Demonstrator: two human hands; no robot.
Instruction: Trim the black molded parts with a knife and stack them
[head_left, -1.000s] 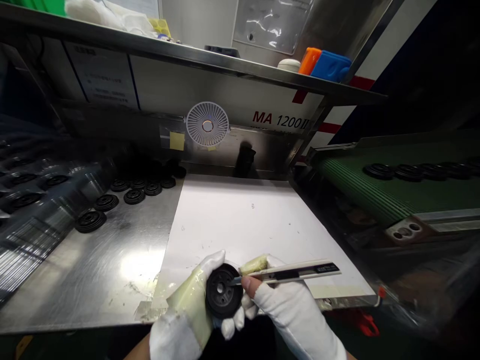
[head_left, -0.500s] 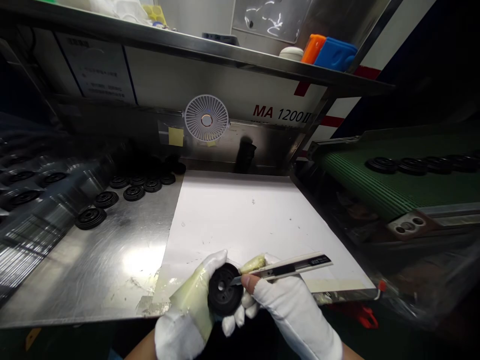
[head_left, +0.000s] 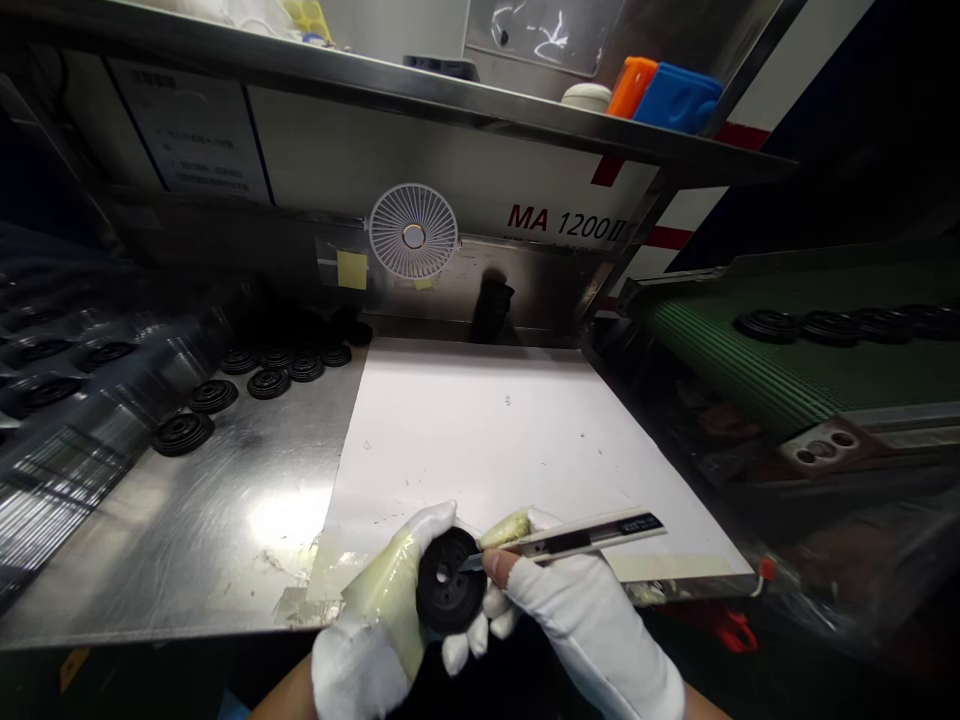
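Note:
A round black plastic wheel (head_left: 452,600) with a hole near its middle is gripped in my gloved left hand (head_left: 386,595), just over the table's front edge. My right hand (head_left: 577,610), in a white glove with the thumb tip bare, is closed around a utility knife (head_left: 592,535). The knife's blade reaches over the wheel's face beside the central hole; whether it touches the surface I cannot tell. White glove fingertips show under the wheel.
White paper (head_left: 480,420) covers the middle of the steel table (head_left: 247,560). Several similar black wheels (head_left: 268,383) lie at left by clear plastic trays (head_left: 112,420). A green conveyor belt (head_left: 787,380) carrying wheels stands at right. A small fan (head_left: 413,232) hangs below the shelf (head_left: 360,85).
Both hands hold the wheel and the knife in almost the same place. The view has shifted very slightly.

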